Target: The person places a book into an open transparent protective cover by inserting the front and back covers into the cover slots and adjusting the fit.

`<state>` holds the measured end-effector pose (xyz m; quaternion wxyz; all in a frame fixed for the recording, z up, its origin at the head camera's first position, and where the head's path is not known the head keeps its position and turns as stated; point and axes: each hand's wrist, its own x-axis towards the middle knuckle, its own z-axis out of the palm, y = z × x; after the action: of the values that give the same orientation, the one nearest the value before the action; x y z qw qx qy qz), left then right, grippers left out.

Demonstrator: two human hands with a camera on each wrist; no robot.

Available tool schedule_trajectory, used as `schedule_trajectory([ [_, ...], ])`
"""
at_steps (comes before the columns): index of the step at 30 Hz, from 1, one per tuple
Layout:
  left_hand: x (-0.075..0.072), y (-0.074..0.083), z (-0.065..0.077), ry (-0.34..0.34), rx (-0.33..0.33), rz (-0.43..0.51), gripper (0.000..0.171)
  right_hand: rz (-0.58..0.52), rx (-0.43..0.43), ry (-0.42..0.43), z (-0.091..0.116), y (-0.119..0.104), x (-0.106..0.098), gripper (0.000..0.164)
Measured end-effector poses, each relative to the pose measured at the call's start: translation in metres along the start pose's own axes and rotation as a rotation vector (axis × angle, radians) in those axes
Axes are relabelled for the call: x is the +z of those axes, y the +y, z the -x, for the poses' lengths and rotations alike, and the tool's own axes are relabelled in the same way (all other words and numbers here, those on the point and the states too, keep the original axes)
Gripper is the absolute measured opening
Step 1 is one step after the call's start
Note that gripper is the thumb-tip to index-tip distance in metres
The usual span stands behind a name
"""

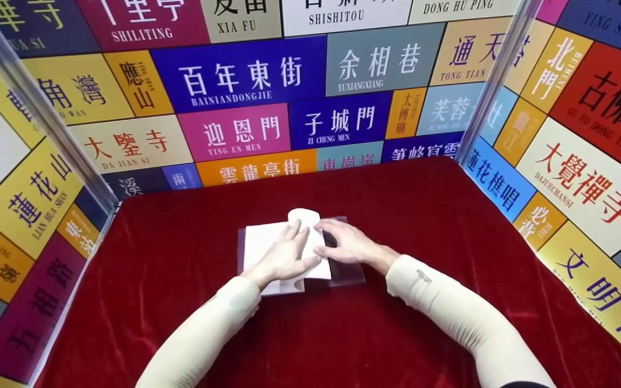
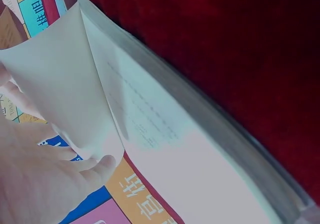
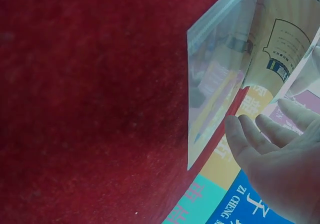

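Observation:
An open book [image 1: 270, 237] with blank-looking white leaves lies in a clear plastic cover [image 1: 348, 272] on red cloth. A leaf or group of leaves stands raised and curved between the hands. My left hand [image 1: 284, 254] rests with spread fingers against this raised leaf [image 2: 55, 84], its thumb reaching to the right. Below the leaf, faint print shows on a page [image 2: 145, 114] in the left wrist view. My right hand [image 1: 349, 242] is at the leaf's right edge, fingers extended and thumb apart. The right wrist view shows a tan printed cover [image 3: 280, 49] beside these fingers.
Red velvety cloth [image 1: 181, 334] covers the tabletop. Colourful panels with Chinese place names [image 1: 240, 75] stand along the back and both sides. Clear upright corner strips [image 1: 496, 81] join the panels. The plastic cover's flap [image 3: 215, 79] stands out at the right.

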<state>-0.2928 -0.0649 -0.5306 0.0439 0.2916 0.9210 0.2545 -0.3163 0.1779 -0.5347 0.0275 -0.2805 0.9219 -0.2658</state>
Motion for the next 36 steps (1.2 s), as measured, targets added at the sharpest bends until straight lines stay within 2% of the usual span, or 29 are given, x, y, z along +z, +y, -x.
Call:
schedule_trajectory([
  [5, 0.0, 0.004, -0.002, -0.029, -0.032, -0.045, 0.096, -0.018, 0.032, 0.023, 0.002, 0.002, 0.002, 0.062],
  [11, 0.002, 0.013, -0.004, -0.046, -0.087, -0.142, 0.094, -0.023, 0.107, 0.053, 0.003, 0.006, 0.006, 0.057],
  [15, 0.005, 0.017, -0.005, -0.064, -0.12, -0.209, 0.09, 0.015, 0.164, 0.066, 0.004, 0.007, 0.008, 0.059],
  [22, 0.011, 0.017, -0.008, -0.071, -0.101, -0.347, 0.089, 0.089, 0.275, 0.068, 0.006, 0.008, 0.013, 0.068],
  [29, 0.009, 0.022, -0.01, -0.126, -0.135, -0.382, 0.088, 0.168, 0.367, 0.04, 0.001, -0.003, 0.017, 0.075],
  [36, 0.009, 0.024, -0.013, -0.161, -0.157, -0.417, 0.088, 0.22, 0.382, 0.02, 0.0, -0.006, 0.02, 0.078],
])
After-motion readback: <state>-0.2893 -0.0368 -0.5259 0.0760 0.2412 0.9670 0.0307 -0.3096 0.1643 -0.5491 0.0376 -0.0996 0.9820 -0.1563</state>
